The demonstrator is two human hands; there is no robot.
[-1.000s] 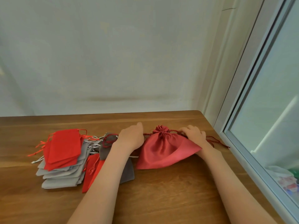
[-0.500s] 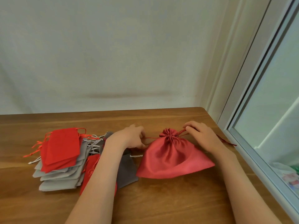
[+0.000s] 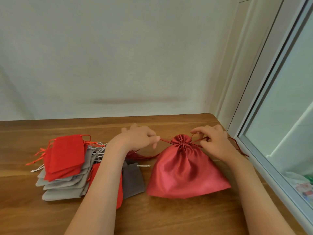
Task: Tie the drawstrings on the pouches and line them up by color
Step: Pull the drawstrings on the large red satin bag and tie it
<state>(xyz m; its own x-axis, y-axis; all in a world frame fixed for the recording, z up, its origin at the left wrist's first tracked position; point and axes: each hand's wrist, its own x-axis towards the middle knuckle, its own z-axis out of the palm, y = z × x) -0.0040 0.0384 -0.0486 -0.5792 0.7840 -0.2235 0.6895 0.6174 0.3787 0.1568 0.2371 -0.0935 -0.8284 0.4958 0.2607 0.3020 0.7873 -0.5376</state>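
Right now the large pinkish-red satin drawstring pouch (image 3: 186, 172) lies flat on the brown wooden worktop (image 3: 169, 217), towards its right side. Its mouth points away from the person and is drawn into a tight pleated rosette. Its body fans out towards the person between the two forearms.

A dark red twisted cord (image 3: 165, 141) runs out of the gathered neck to both sides. The left hand (image 3: 137, 138) sits just left of the neck, knuckles up. Its fingers (image 3: 155, 138) pinch the cord a little way out from the pleats, and the strand there looks taut. The right hand (image 3: 215, 143) sits just right of the neck with curled fingers (image 3: 197, 132) pinching the cord close against the gathers. Whether its heel rests on the pouch's upper edge cannot be told. One loose cord tail trails past the right wrist towards the white-framed window (image 3: 264, 150), and another lies on the wood under the left wrist.

Well to the left is a fanned stack of small flat red and light grey fabric pouches (image 3: 66, 155). A small dark grey fabric pouch (image 3: 133, 181) lies partly under the left forearm, just beside the satin one.
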